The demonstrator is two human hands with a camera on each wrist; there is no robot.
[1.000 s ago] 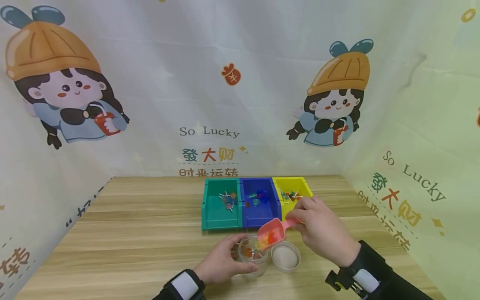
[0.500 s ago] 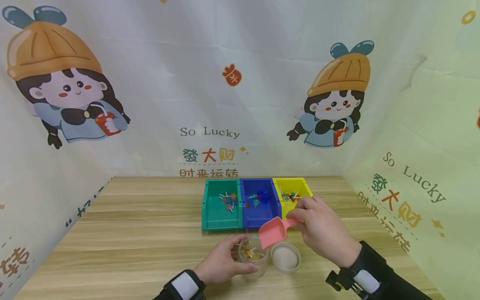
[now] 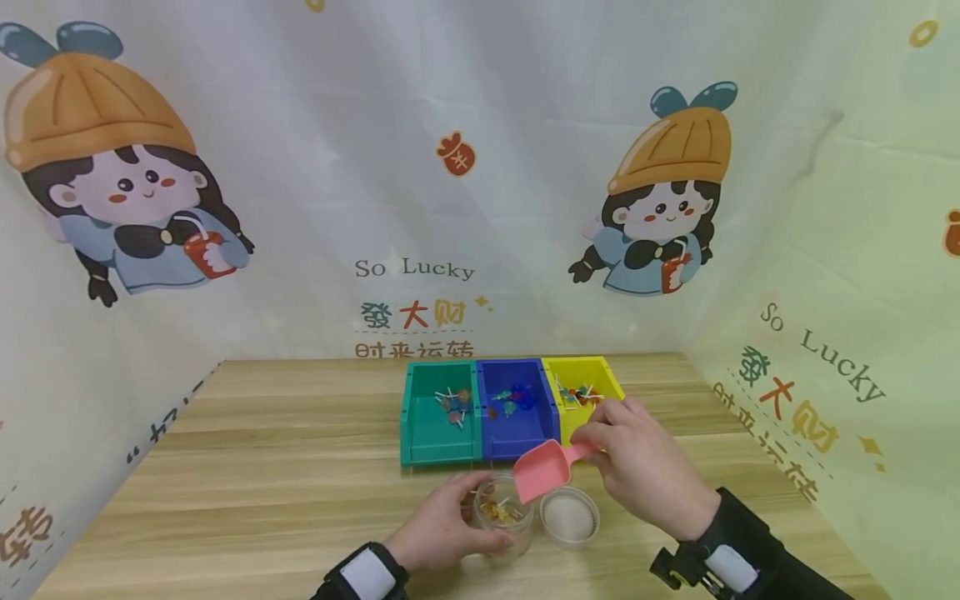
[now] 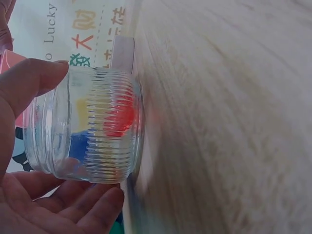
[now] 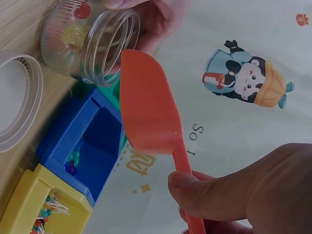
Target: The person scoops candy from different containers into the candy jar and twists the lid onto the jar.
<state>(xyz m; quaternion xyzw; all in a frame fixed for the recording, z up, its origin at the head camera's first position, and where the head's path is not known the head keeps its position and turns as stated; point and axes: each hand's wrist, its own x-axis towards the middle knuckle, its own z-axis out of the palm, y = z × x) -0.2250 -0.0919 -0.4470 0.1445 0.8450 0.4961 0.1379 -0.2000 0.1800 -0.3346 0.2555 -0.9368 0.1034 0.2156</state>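
Note:
My left hand [image 3: 442, 527] grips a clear ribbed jar [image 3: 501, 542], thumb on the near side and fingers round the far side. The jar stands upright and lidless on the wooden table, with red and yellow candies [image 5: 75, 36] showing through its wall. A pink scoop [image 3: 542, 471] tilts down over the right of the jar's mouth, its handle pinched between thumb and fingers of my right hand [image 3: 647, 468]. No candy shows on the scoop's blade [image 5: 148, 105] in the right wrist view. Just right of the jar lies a round white-rimmed lid [image 3: 570, 518].
Behind the jar stand three joined bins: green [image 3: 438, 450], blue [image 3: 519, 446] and yellow [image 3: 573, 363]. Lollipops lie in the green and yellow ones, blue and green pieces in the blue one. A printed cloth [image 3: 300, 208] hangs round the wooden table [image 3: 262, 467].
The orange and yellow candies on the scoop have dropped off into the jar. Both hands keep their holds, nearly still; the whole head view has shifted slightly.

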